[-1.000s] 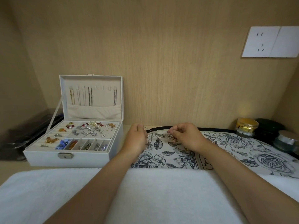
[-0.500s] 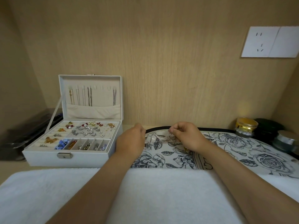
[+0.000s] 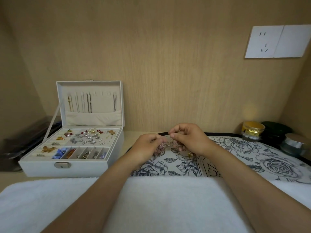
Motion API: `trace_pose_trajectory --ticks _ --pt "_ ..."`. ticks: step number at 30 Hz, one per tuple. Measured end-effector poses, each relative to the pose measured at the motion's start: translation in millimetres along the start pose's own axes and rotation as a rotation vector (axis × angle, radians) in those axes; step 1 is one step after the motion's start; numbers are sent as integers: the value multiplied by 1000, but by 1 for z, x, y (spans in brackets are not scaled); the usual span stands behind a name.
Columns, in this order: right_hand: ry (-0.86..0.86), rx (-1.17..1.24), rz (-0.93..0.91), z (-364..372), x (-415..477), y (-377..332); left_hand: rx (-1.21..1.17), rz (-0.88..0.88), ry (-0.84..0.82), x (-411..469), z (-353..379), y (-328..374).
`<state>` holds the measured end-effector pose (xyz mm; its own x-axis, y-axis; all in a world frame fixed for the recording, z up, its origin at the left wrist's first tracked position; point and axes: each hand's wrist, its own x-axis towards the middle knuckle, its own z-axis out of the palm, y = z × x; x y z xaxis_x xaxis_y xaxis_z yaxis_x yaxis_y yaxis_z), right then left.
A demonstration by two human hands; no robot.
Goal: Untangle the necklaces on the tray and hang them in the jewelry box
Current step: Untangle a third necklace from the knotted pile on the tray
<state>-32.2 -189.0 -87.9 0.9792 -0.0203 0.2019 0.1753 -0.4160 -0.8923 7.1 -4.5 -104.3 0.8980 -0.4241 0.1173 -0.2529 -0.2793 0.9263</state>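
A white jewelry box [image 3: 50, 167] stands open at the left, with several chains hanging from hooks inside its lid [image 3: 90, 91]. A floral-printed tray [image 3: 235, 158] lies in front of me. Over its near left part, a tangle of thin silvery necklaces [image 3: 170, 145] sits between my hands. My left hand [image 3: 146, 148] pinches one side of the tangle with curled fingers. My right hand [image 3: 190, 138] pinches the other side, its fingers bent over the chains. Most of the tangle is hidden by my fingers.
A white towel [image 3: 151, 204] covers the near surface. A gold-lidded jar [image 3: 252, 130], a dark green lid [image 3: 276, 130] and a silver-lidded jar [image 3: 294, 145] stand at the right. A black case [image 3: 20, 143] lies left of the box. Wood walls enclose the niche.
My hands have drawn closer together over the tray, and my left hand has moved right onto the tangle.
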Motion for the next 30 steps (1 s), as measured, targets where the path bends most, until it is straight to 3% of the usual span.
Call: trace_pose_trajectory --ticks 4,8,13,15,17,20,24,27,30 --pt "81 107 8 -9 4 -1 -305 -124 74 3 -7 1" --pt "-6 306 126 -20 4 1 -168 -89 169 6 -8 1" --pt "11 -212 77 -21 5 7 201 81 162 13 -5 -2" --pt "128 -418 19 -20 8 11 266 103 153 16 -4 -1" --pt "234 -478 -1 -21 10 12 381 126 139 19 -5 -1" --pt "277 -352 108 -25 12 10 519 118 20 23 -7 -1" --pt "166 31 277 -24 12 5 621 82 -98 36 -8 -6" --pt "55 261 279 -24 13 7 560 60 -64 44 -5 -6" --pt "33 271 259 -22 14 13 624 16 37 49 -5 -8"
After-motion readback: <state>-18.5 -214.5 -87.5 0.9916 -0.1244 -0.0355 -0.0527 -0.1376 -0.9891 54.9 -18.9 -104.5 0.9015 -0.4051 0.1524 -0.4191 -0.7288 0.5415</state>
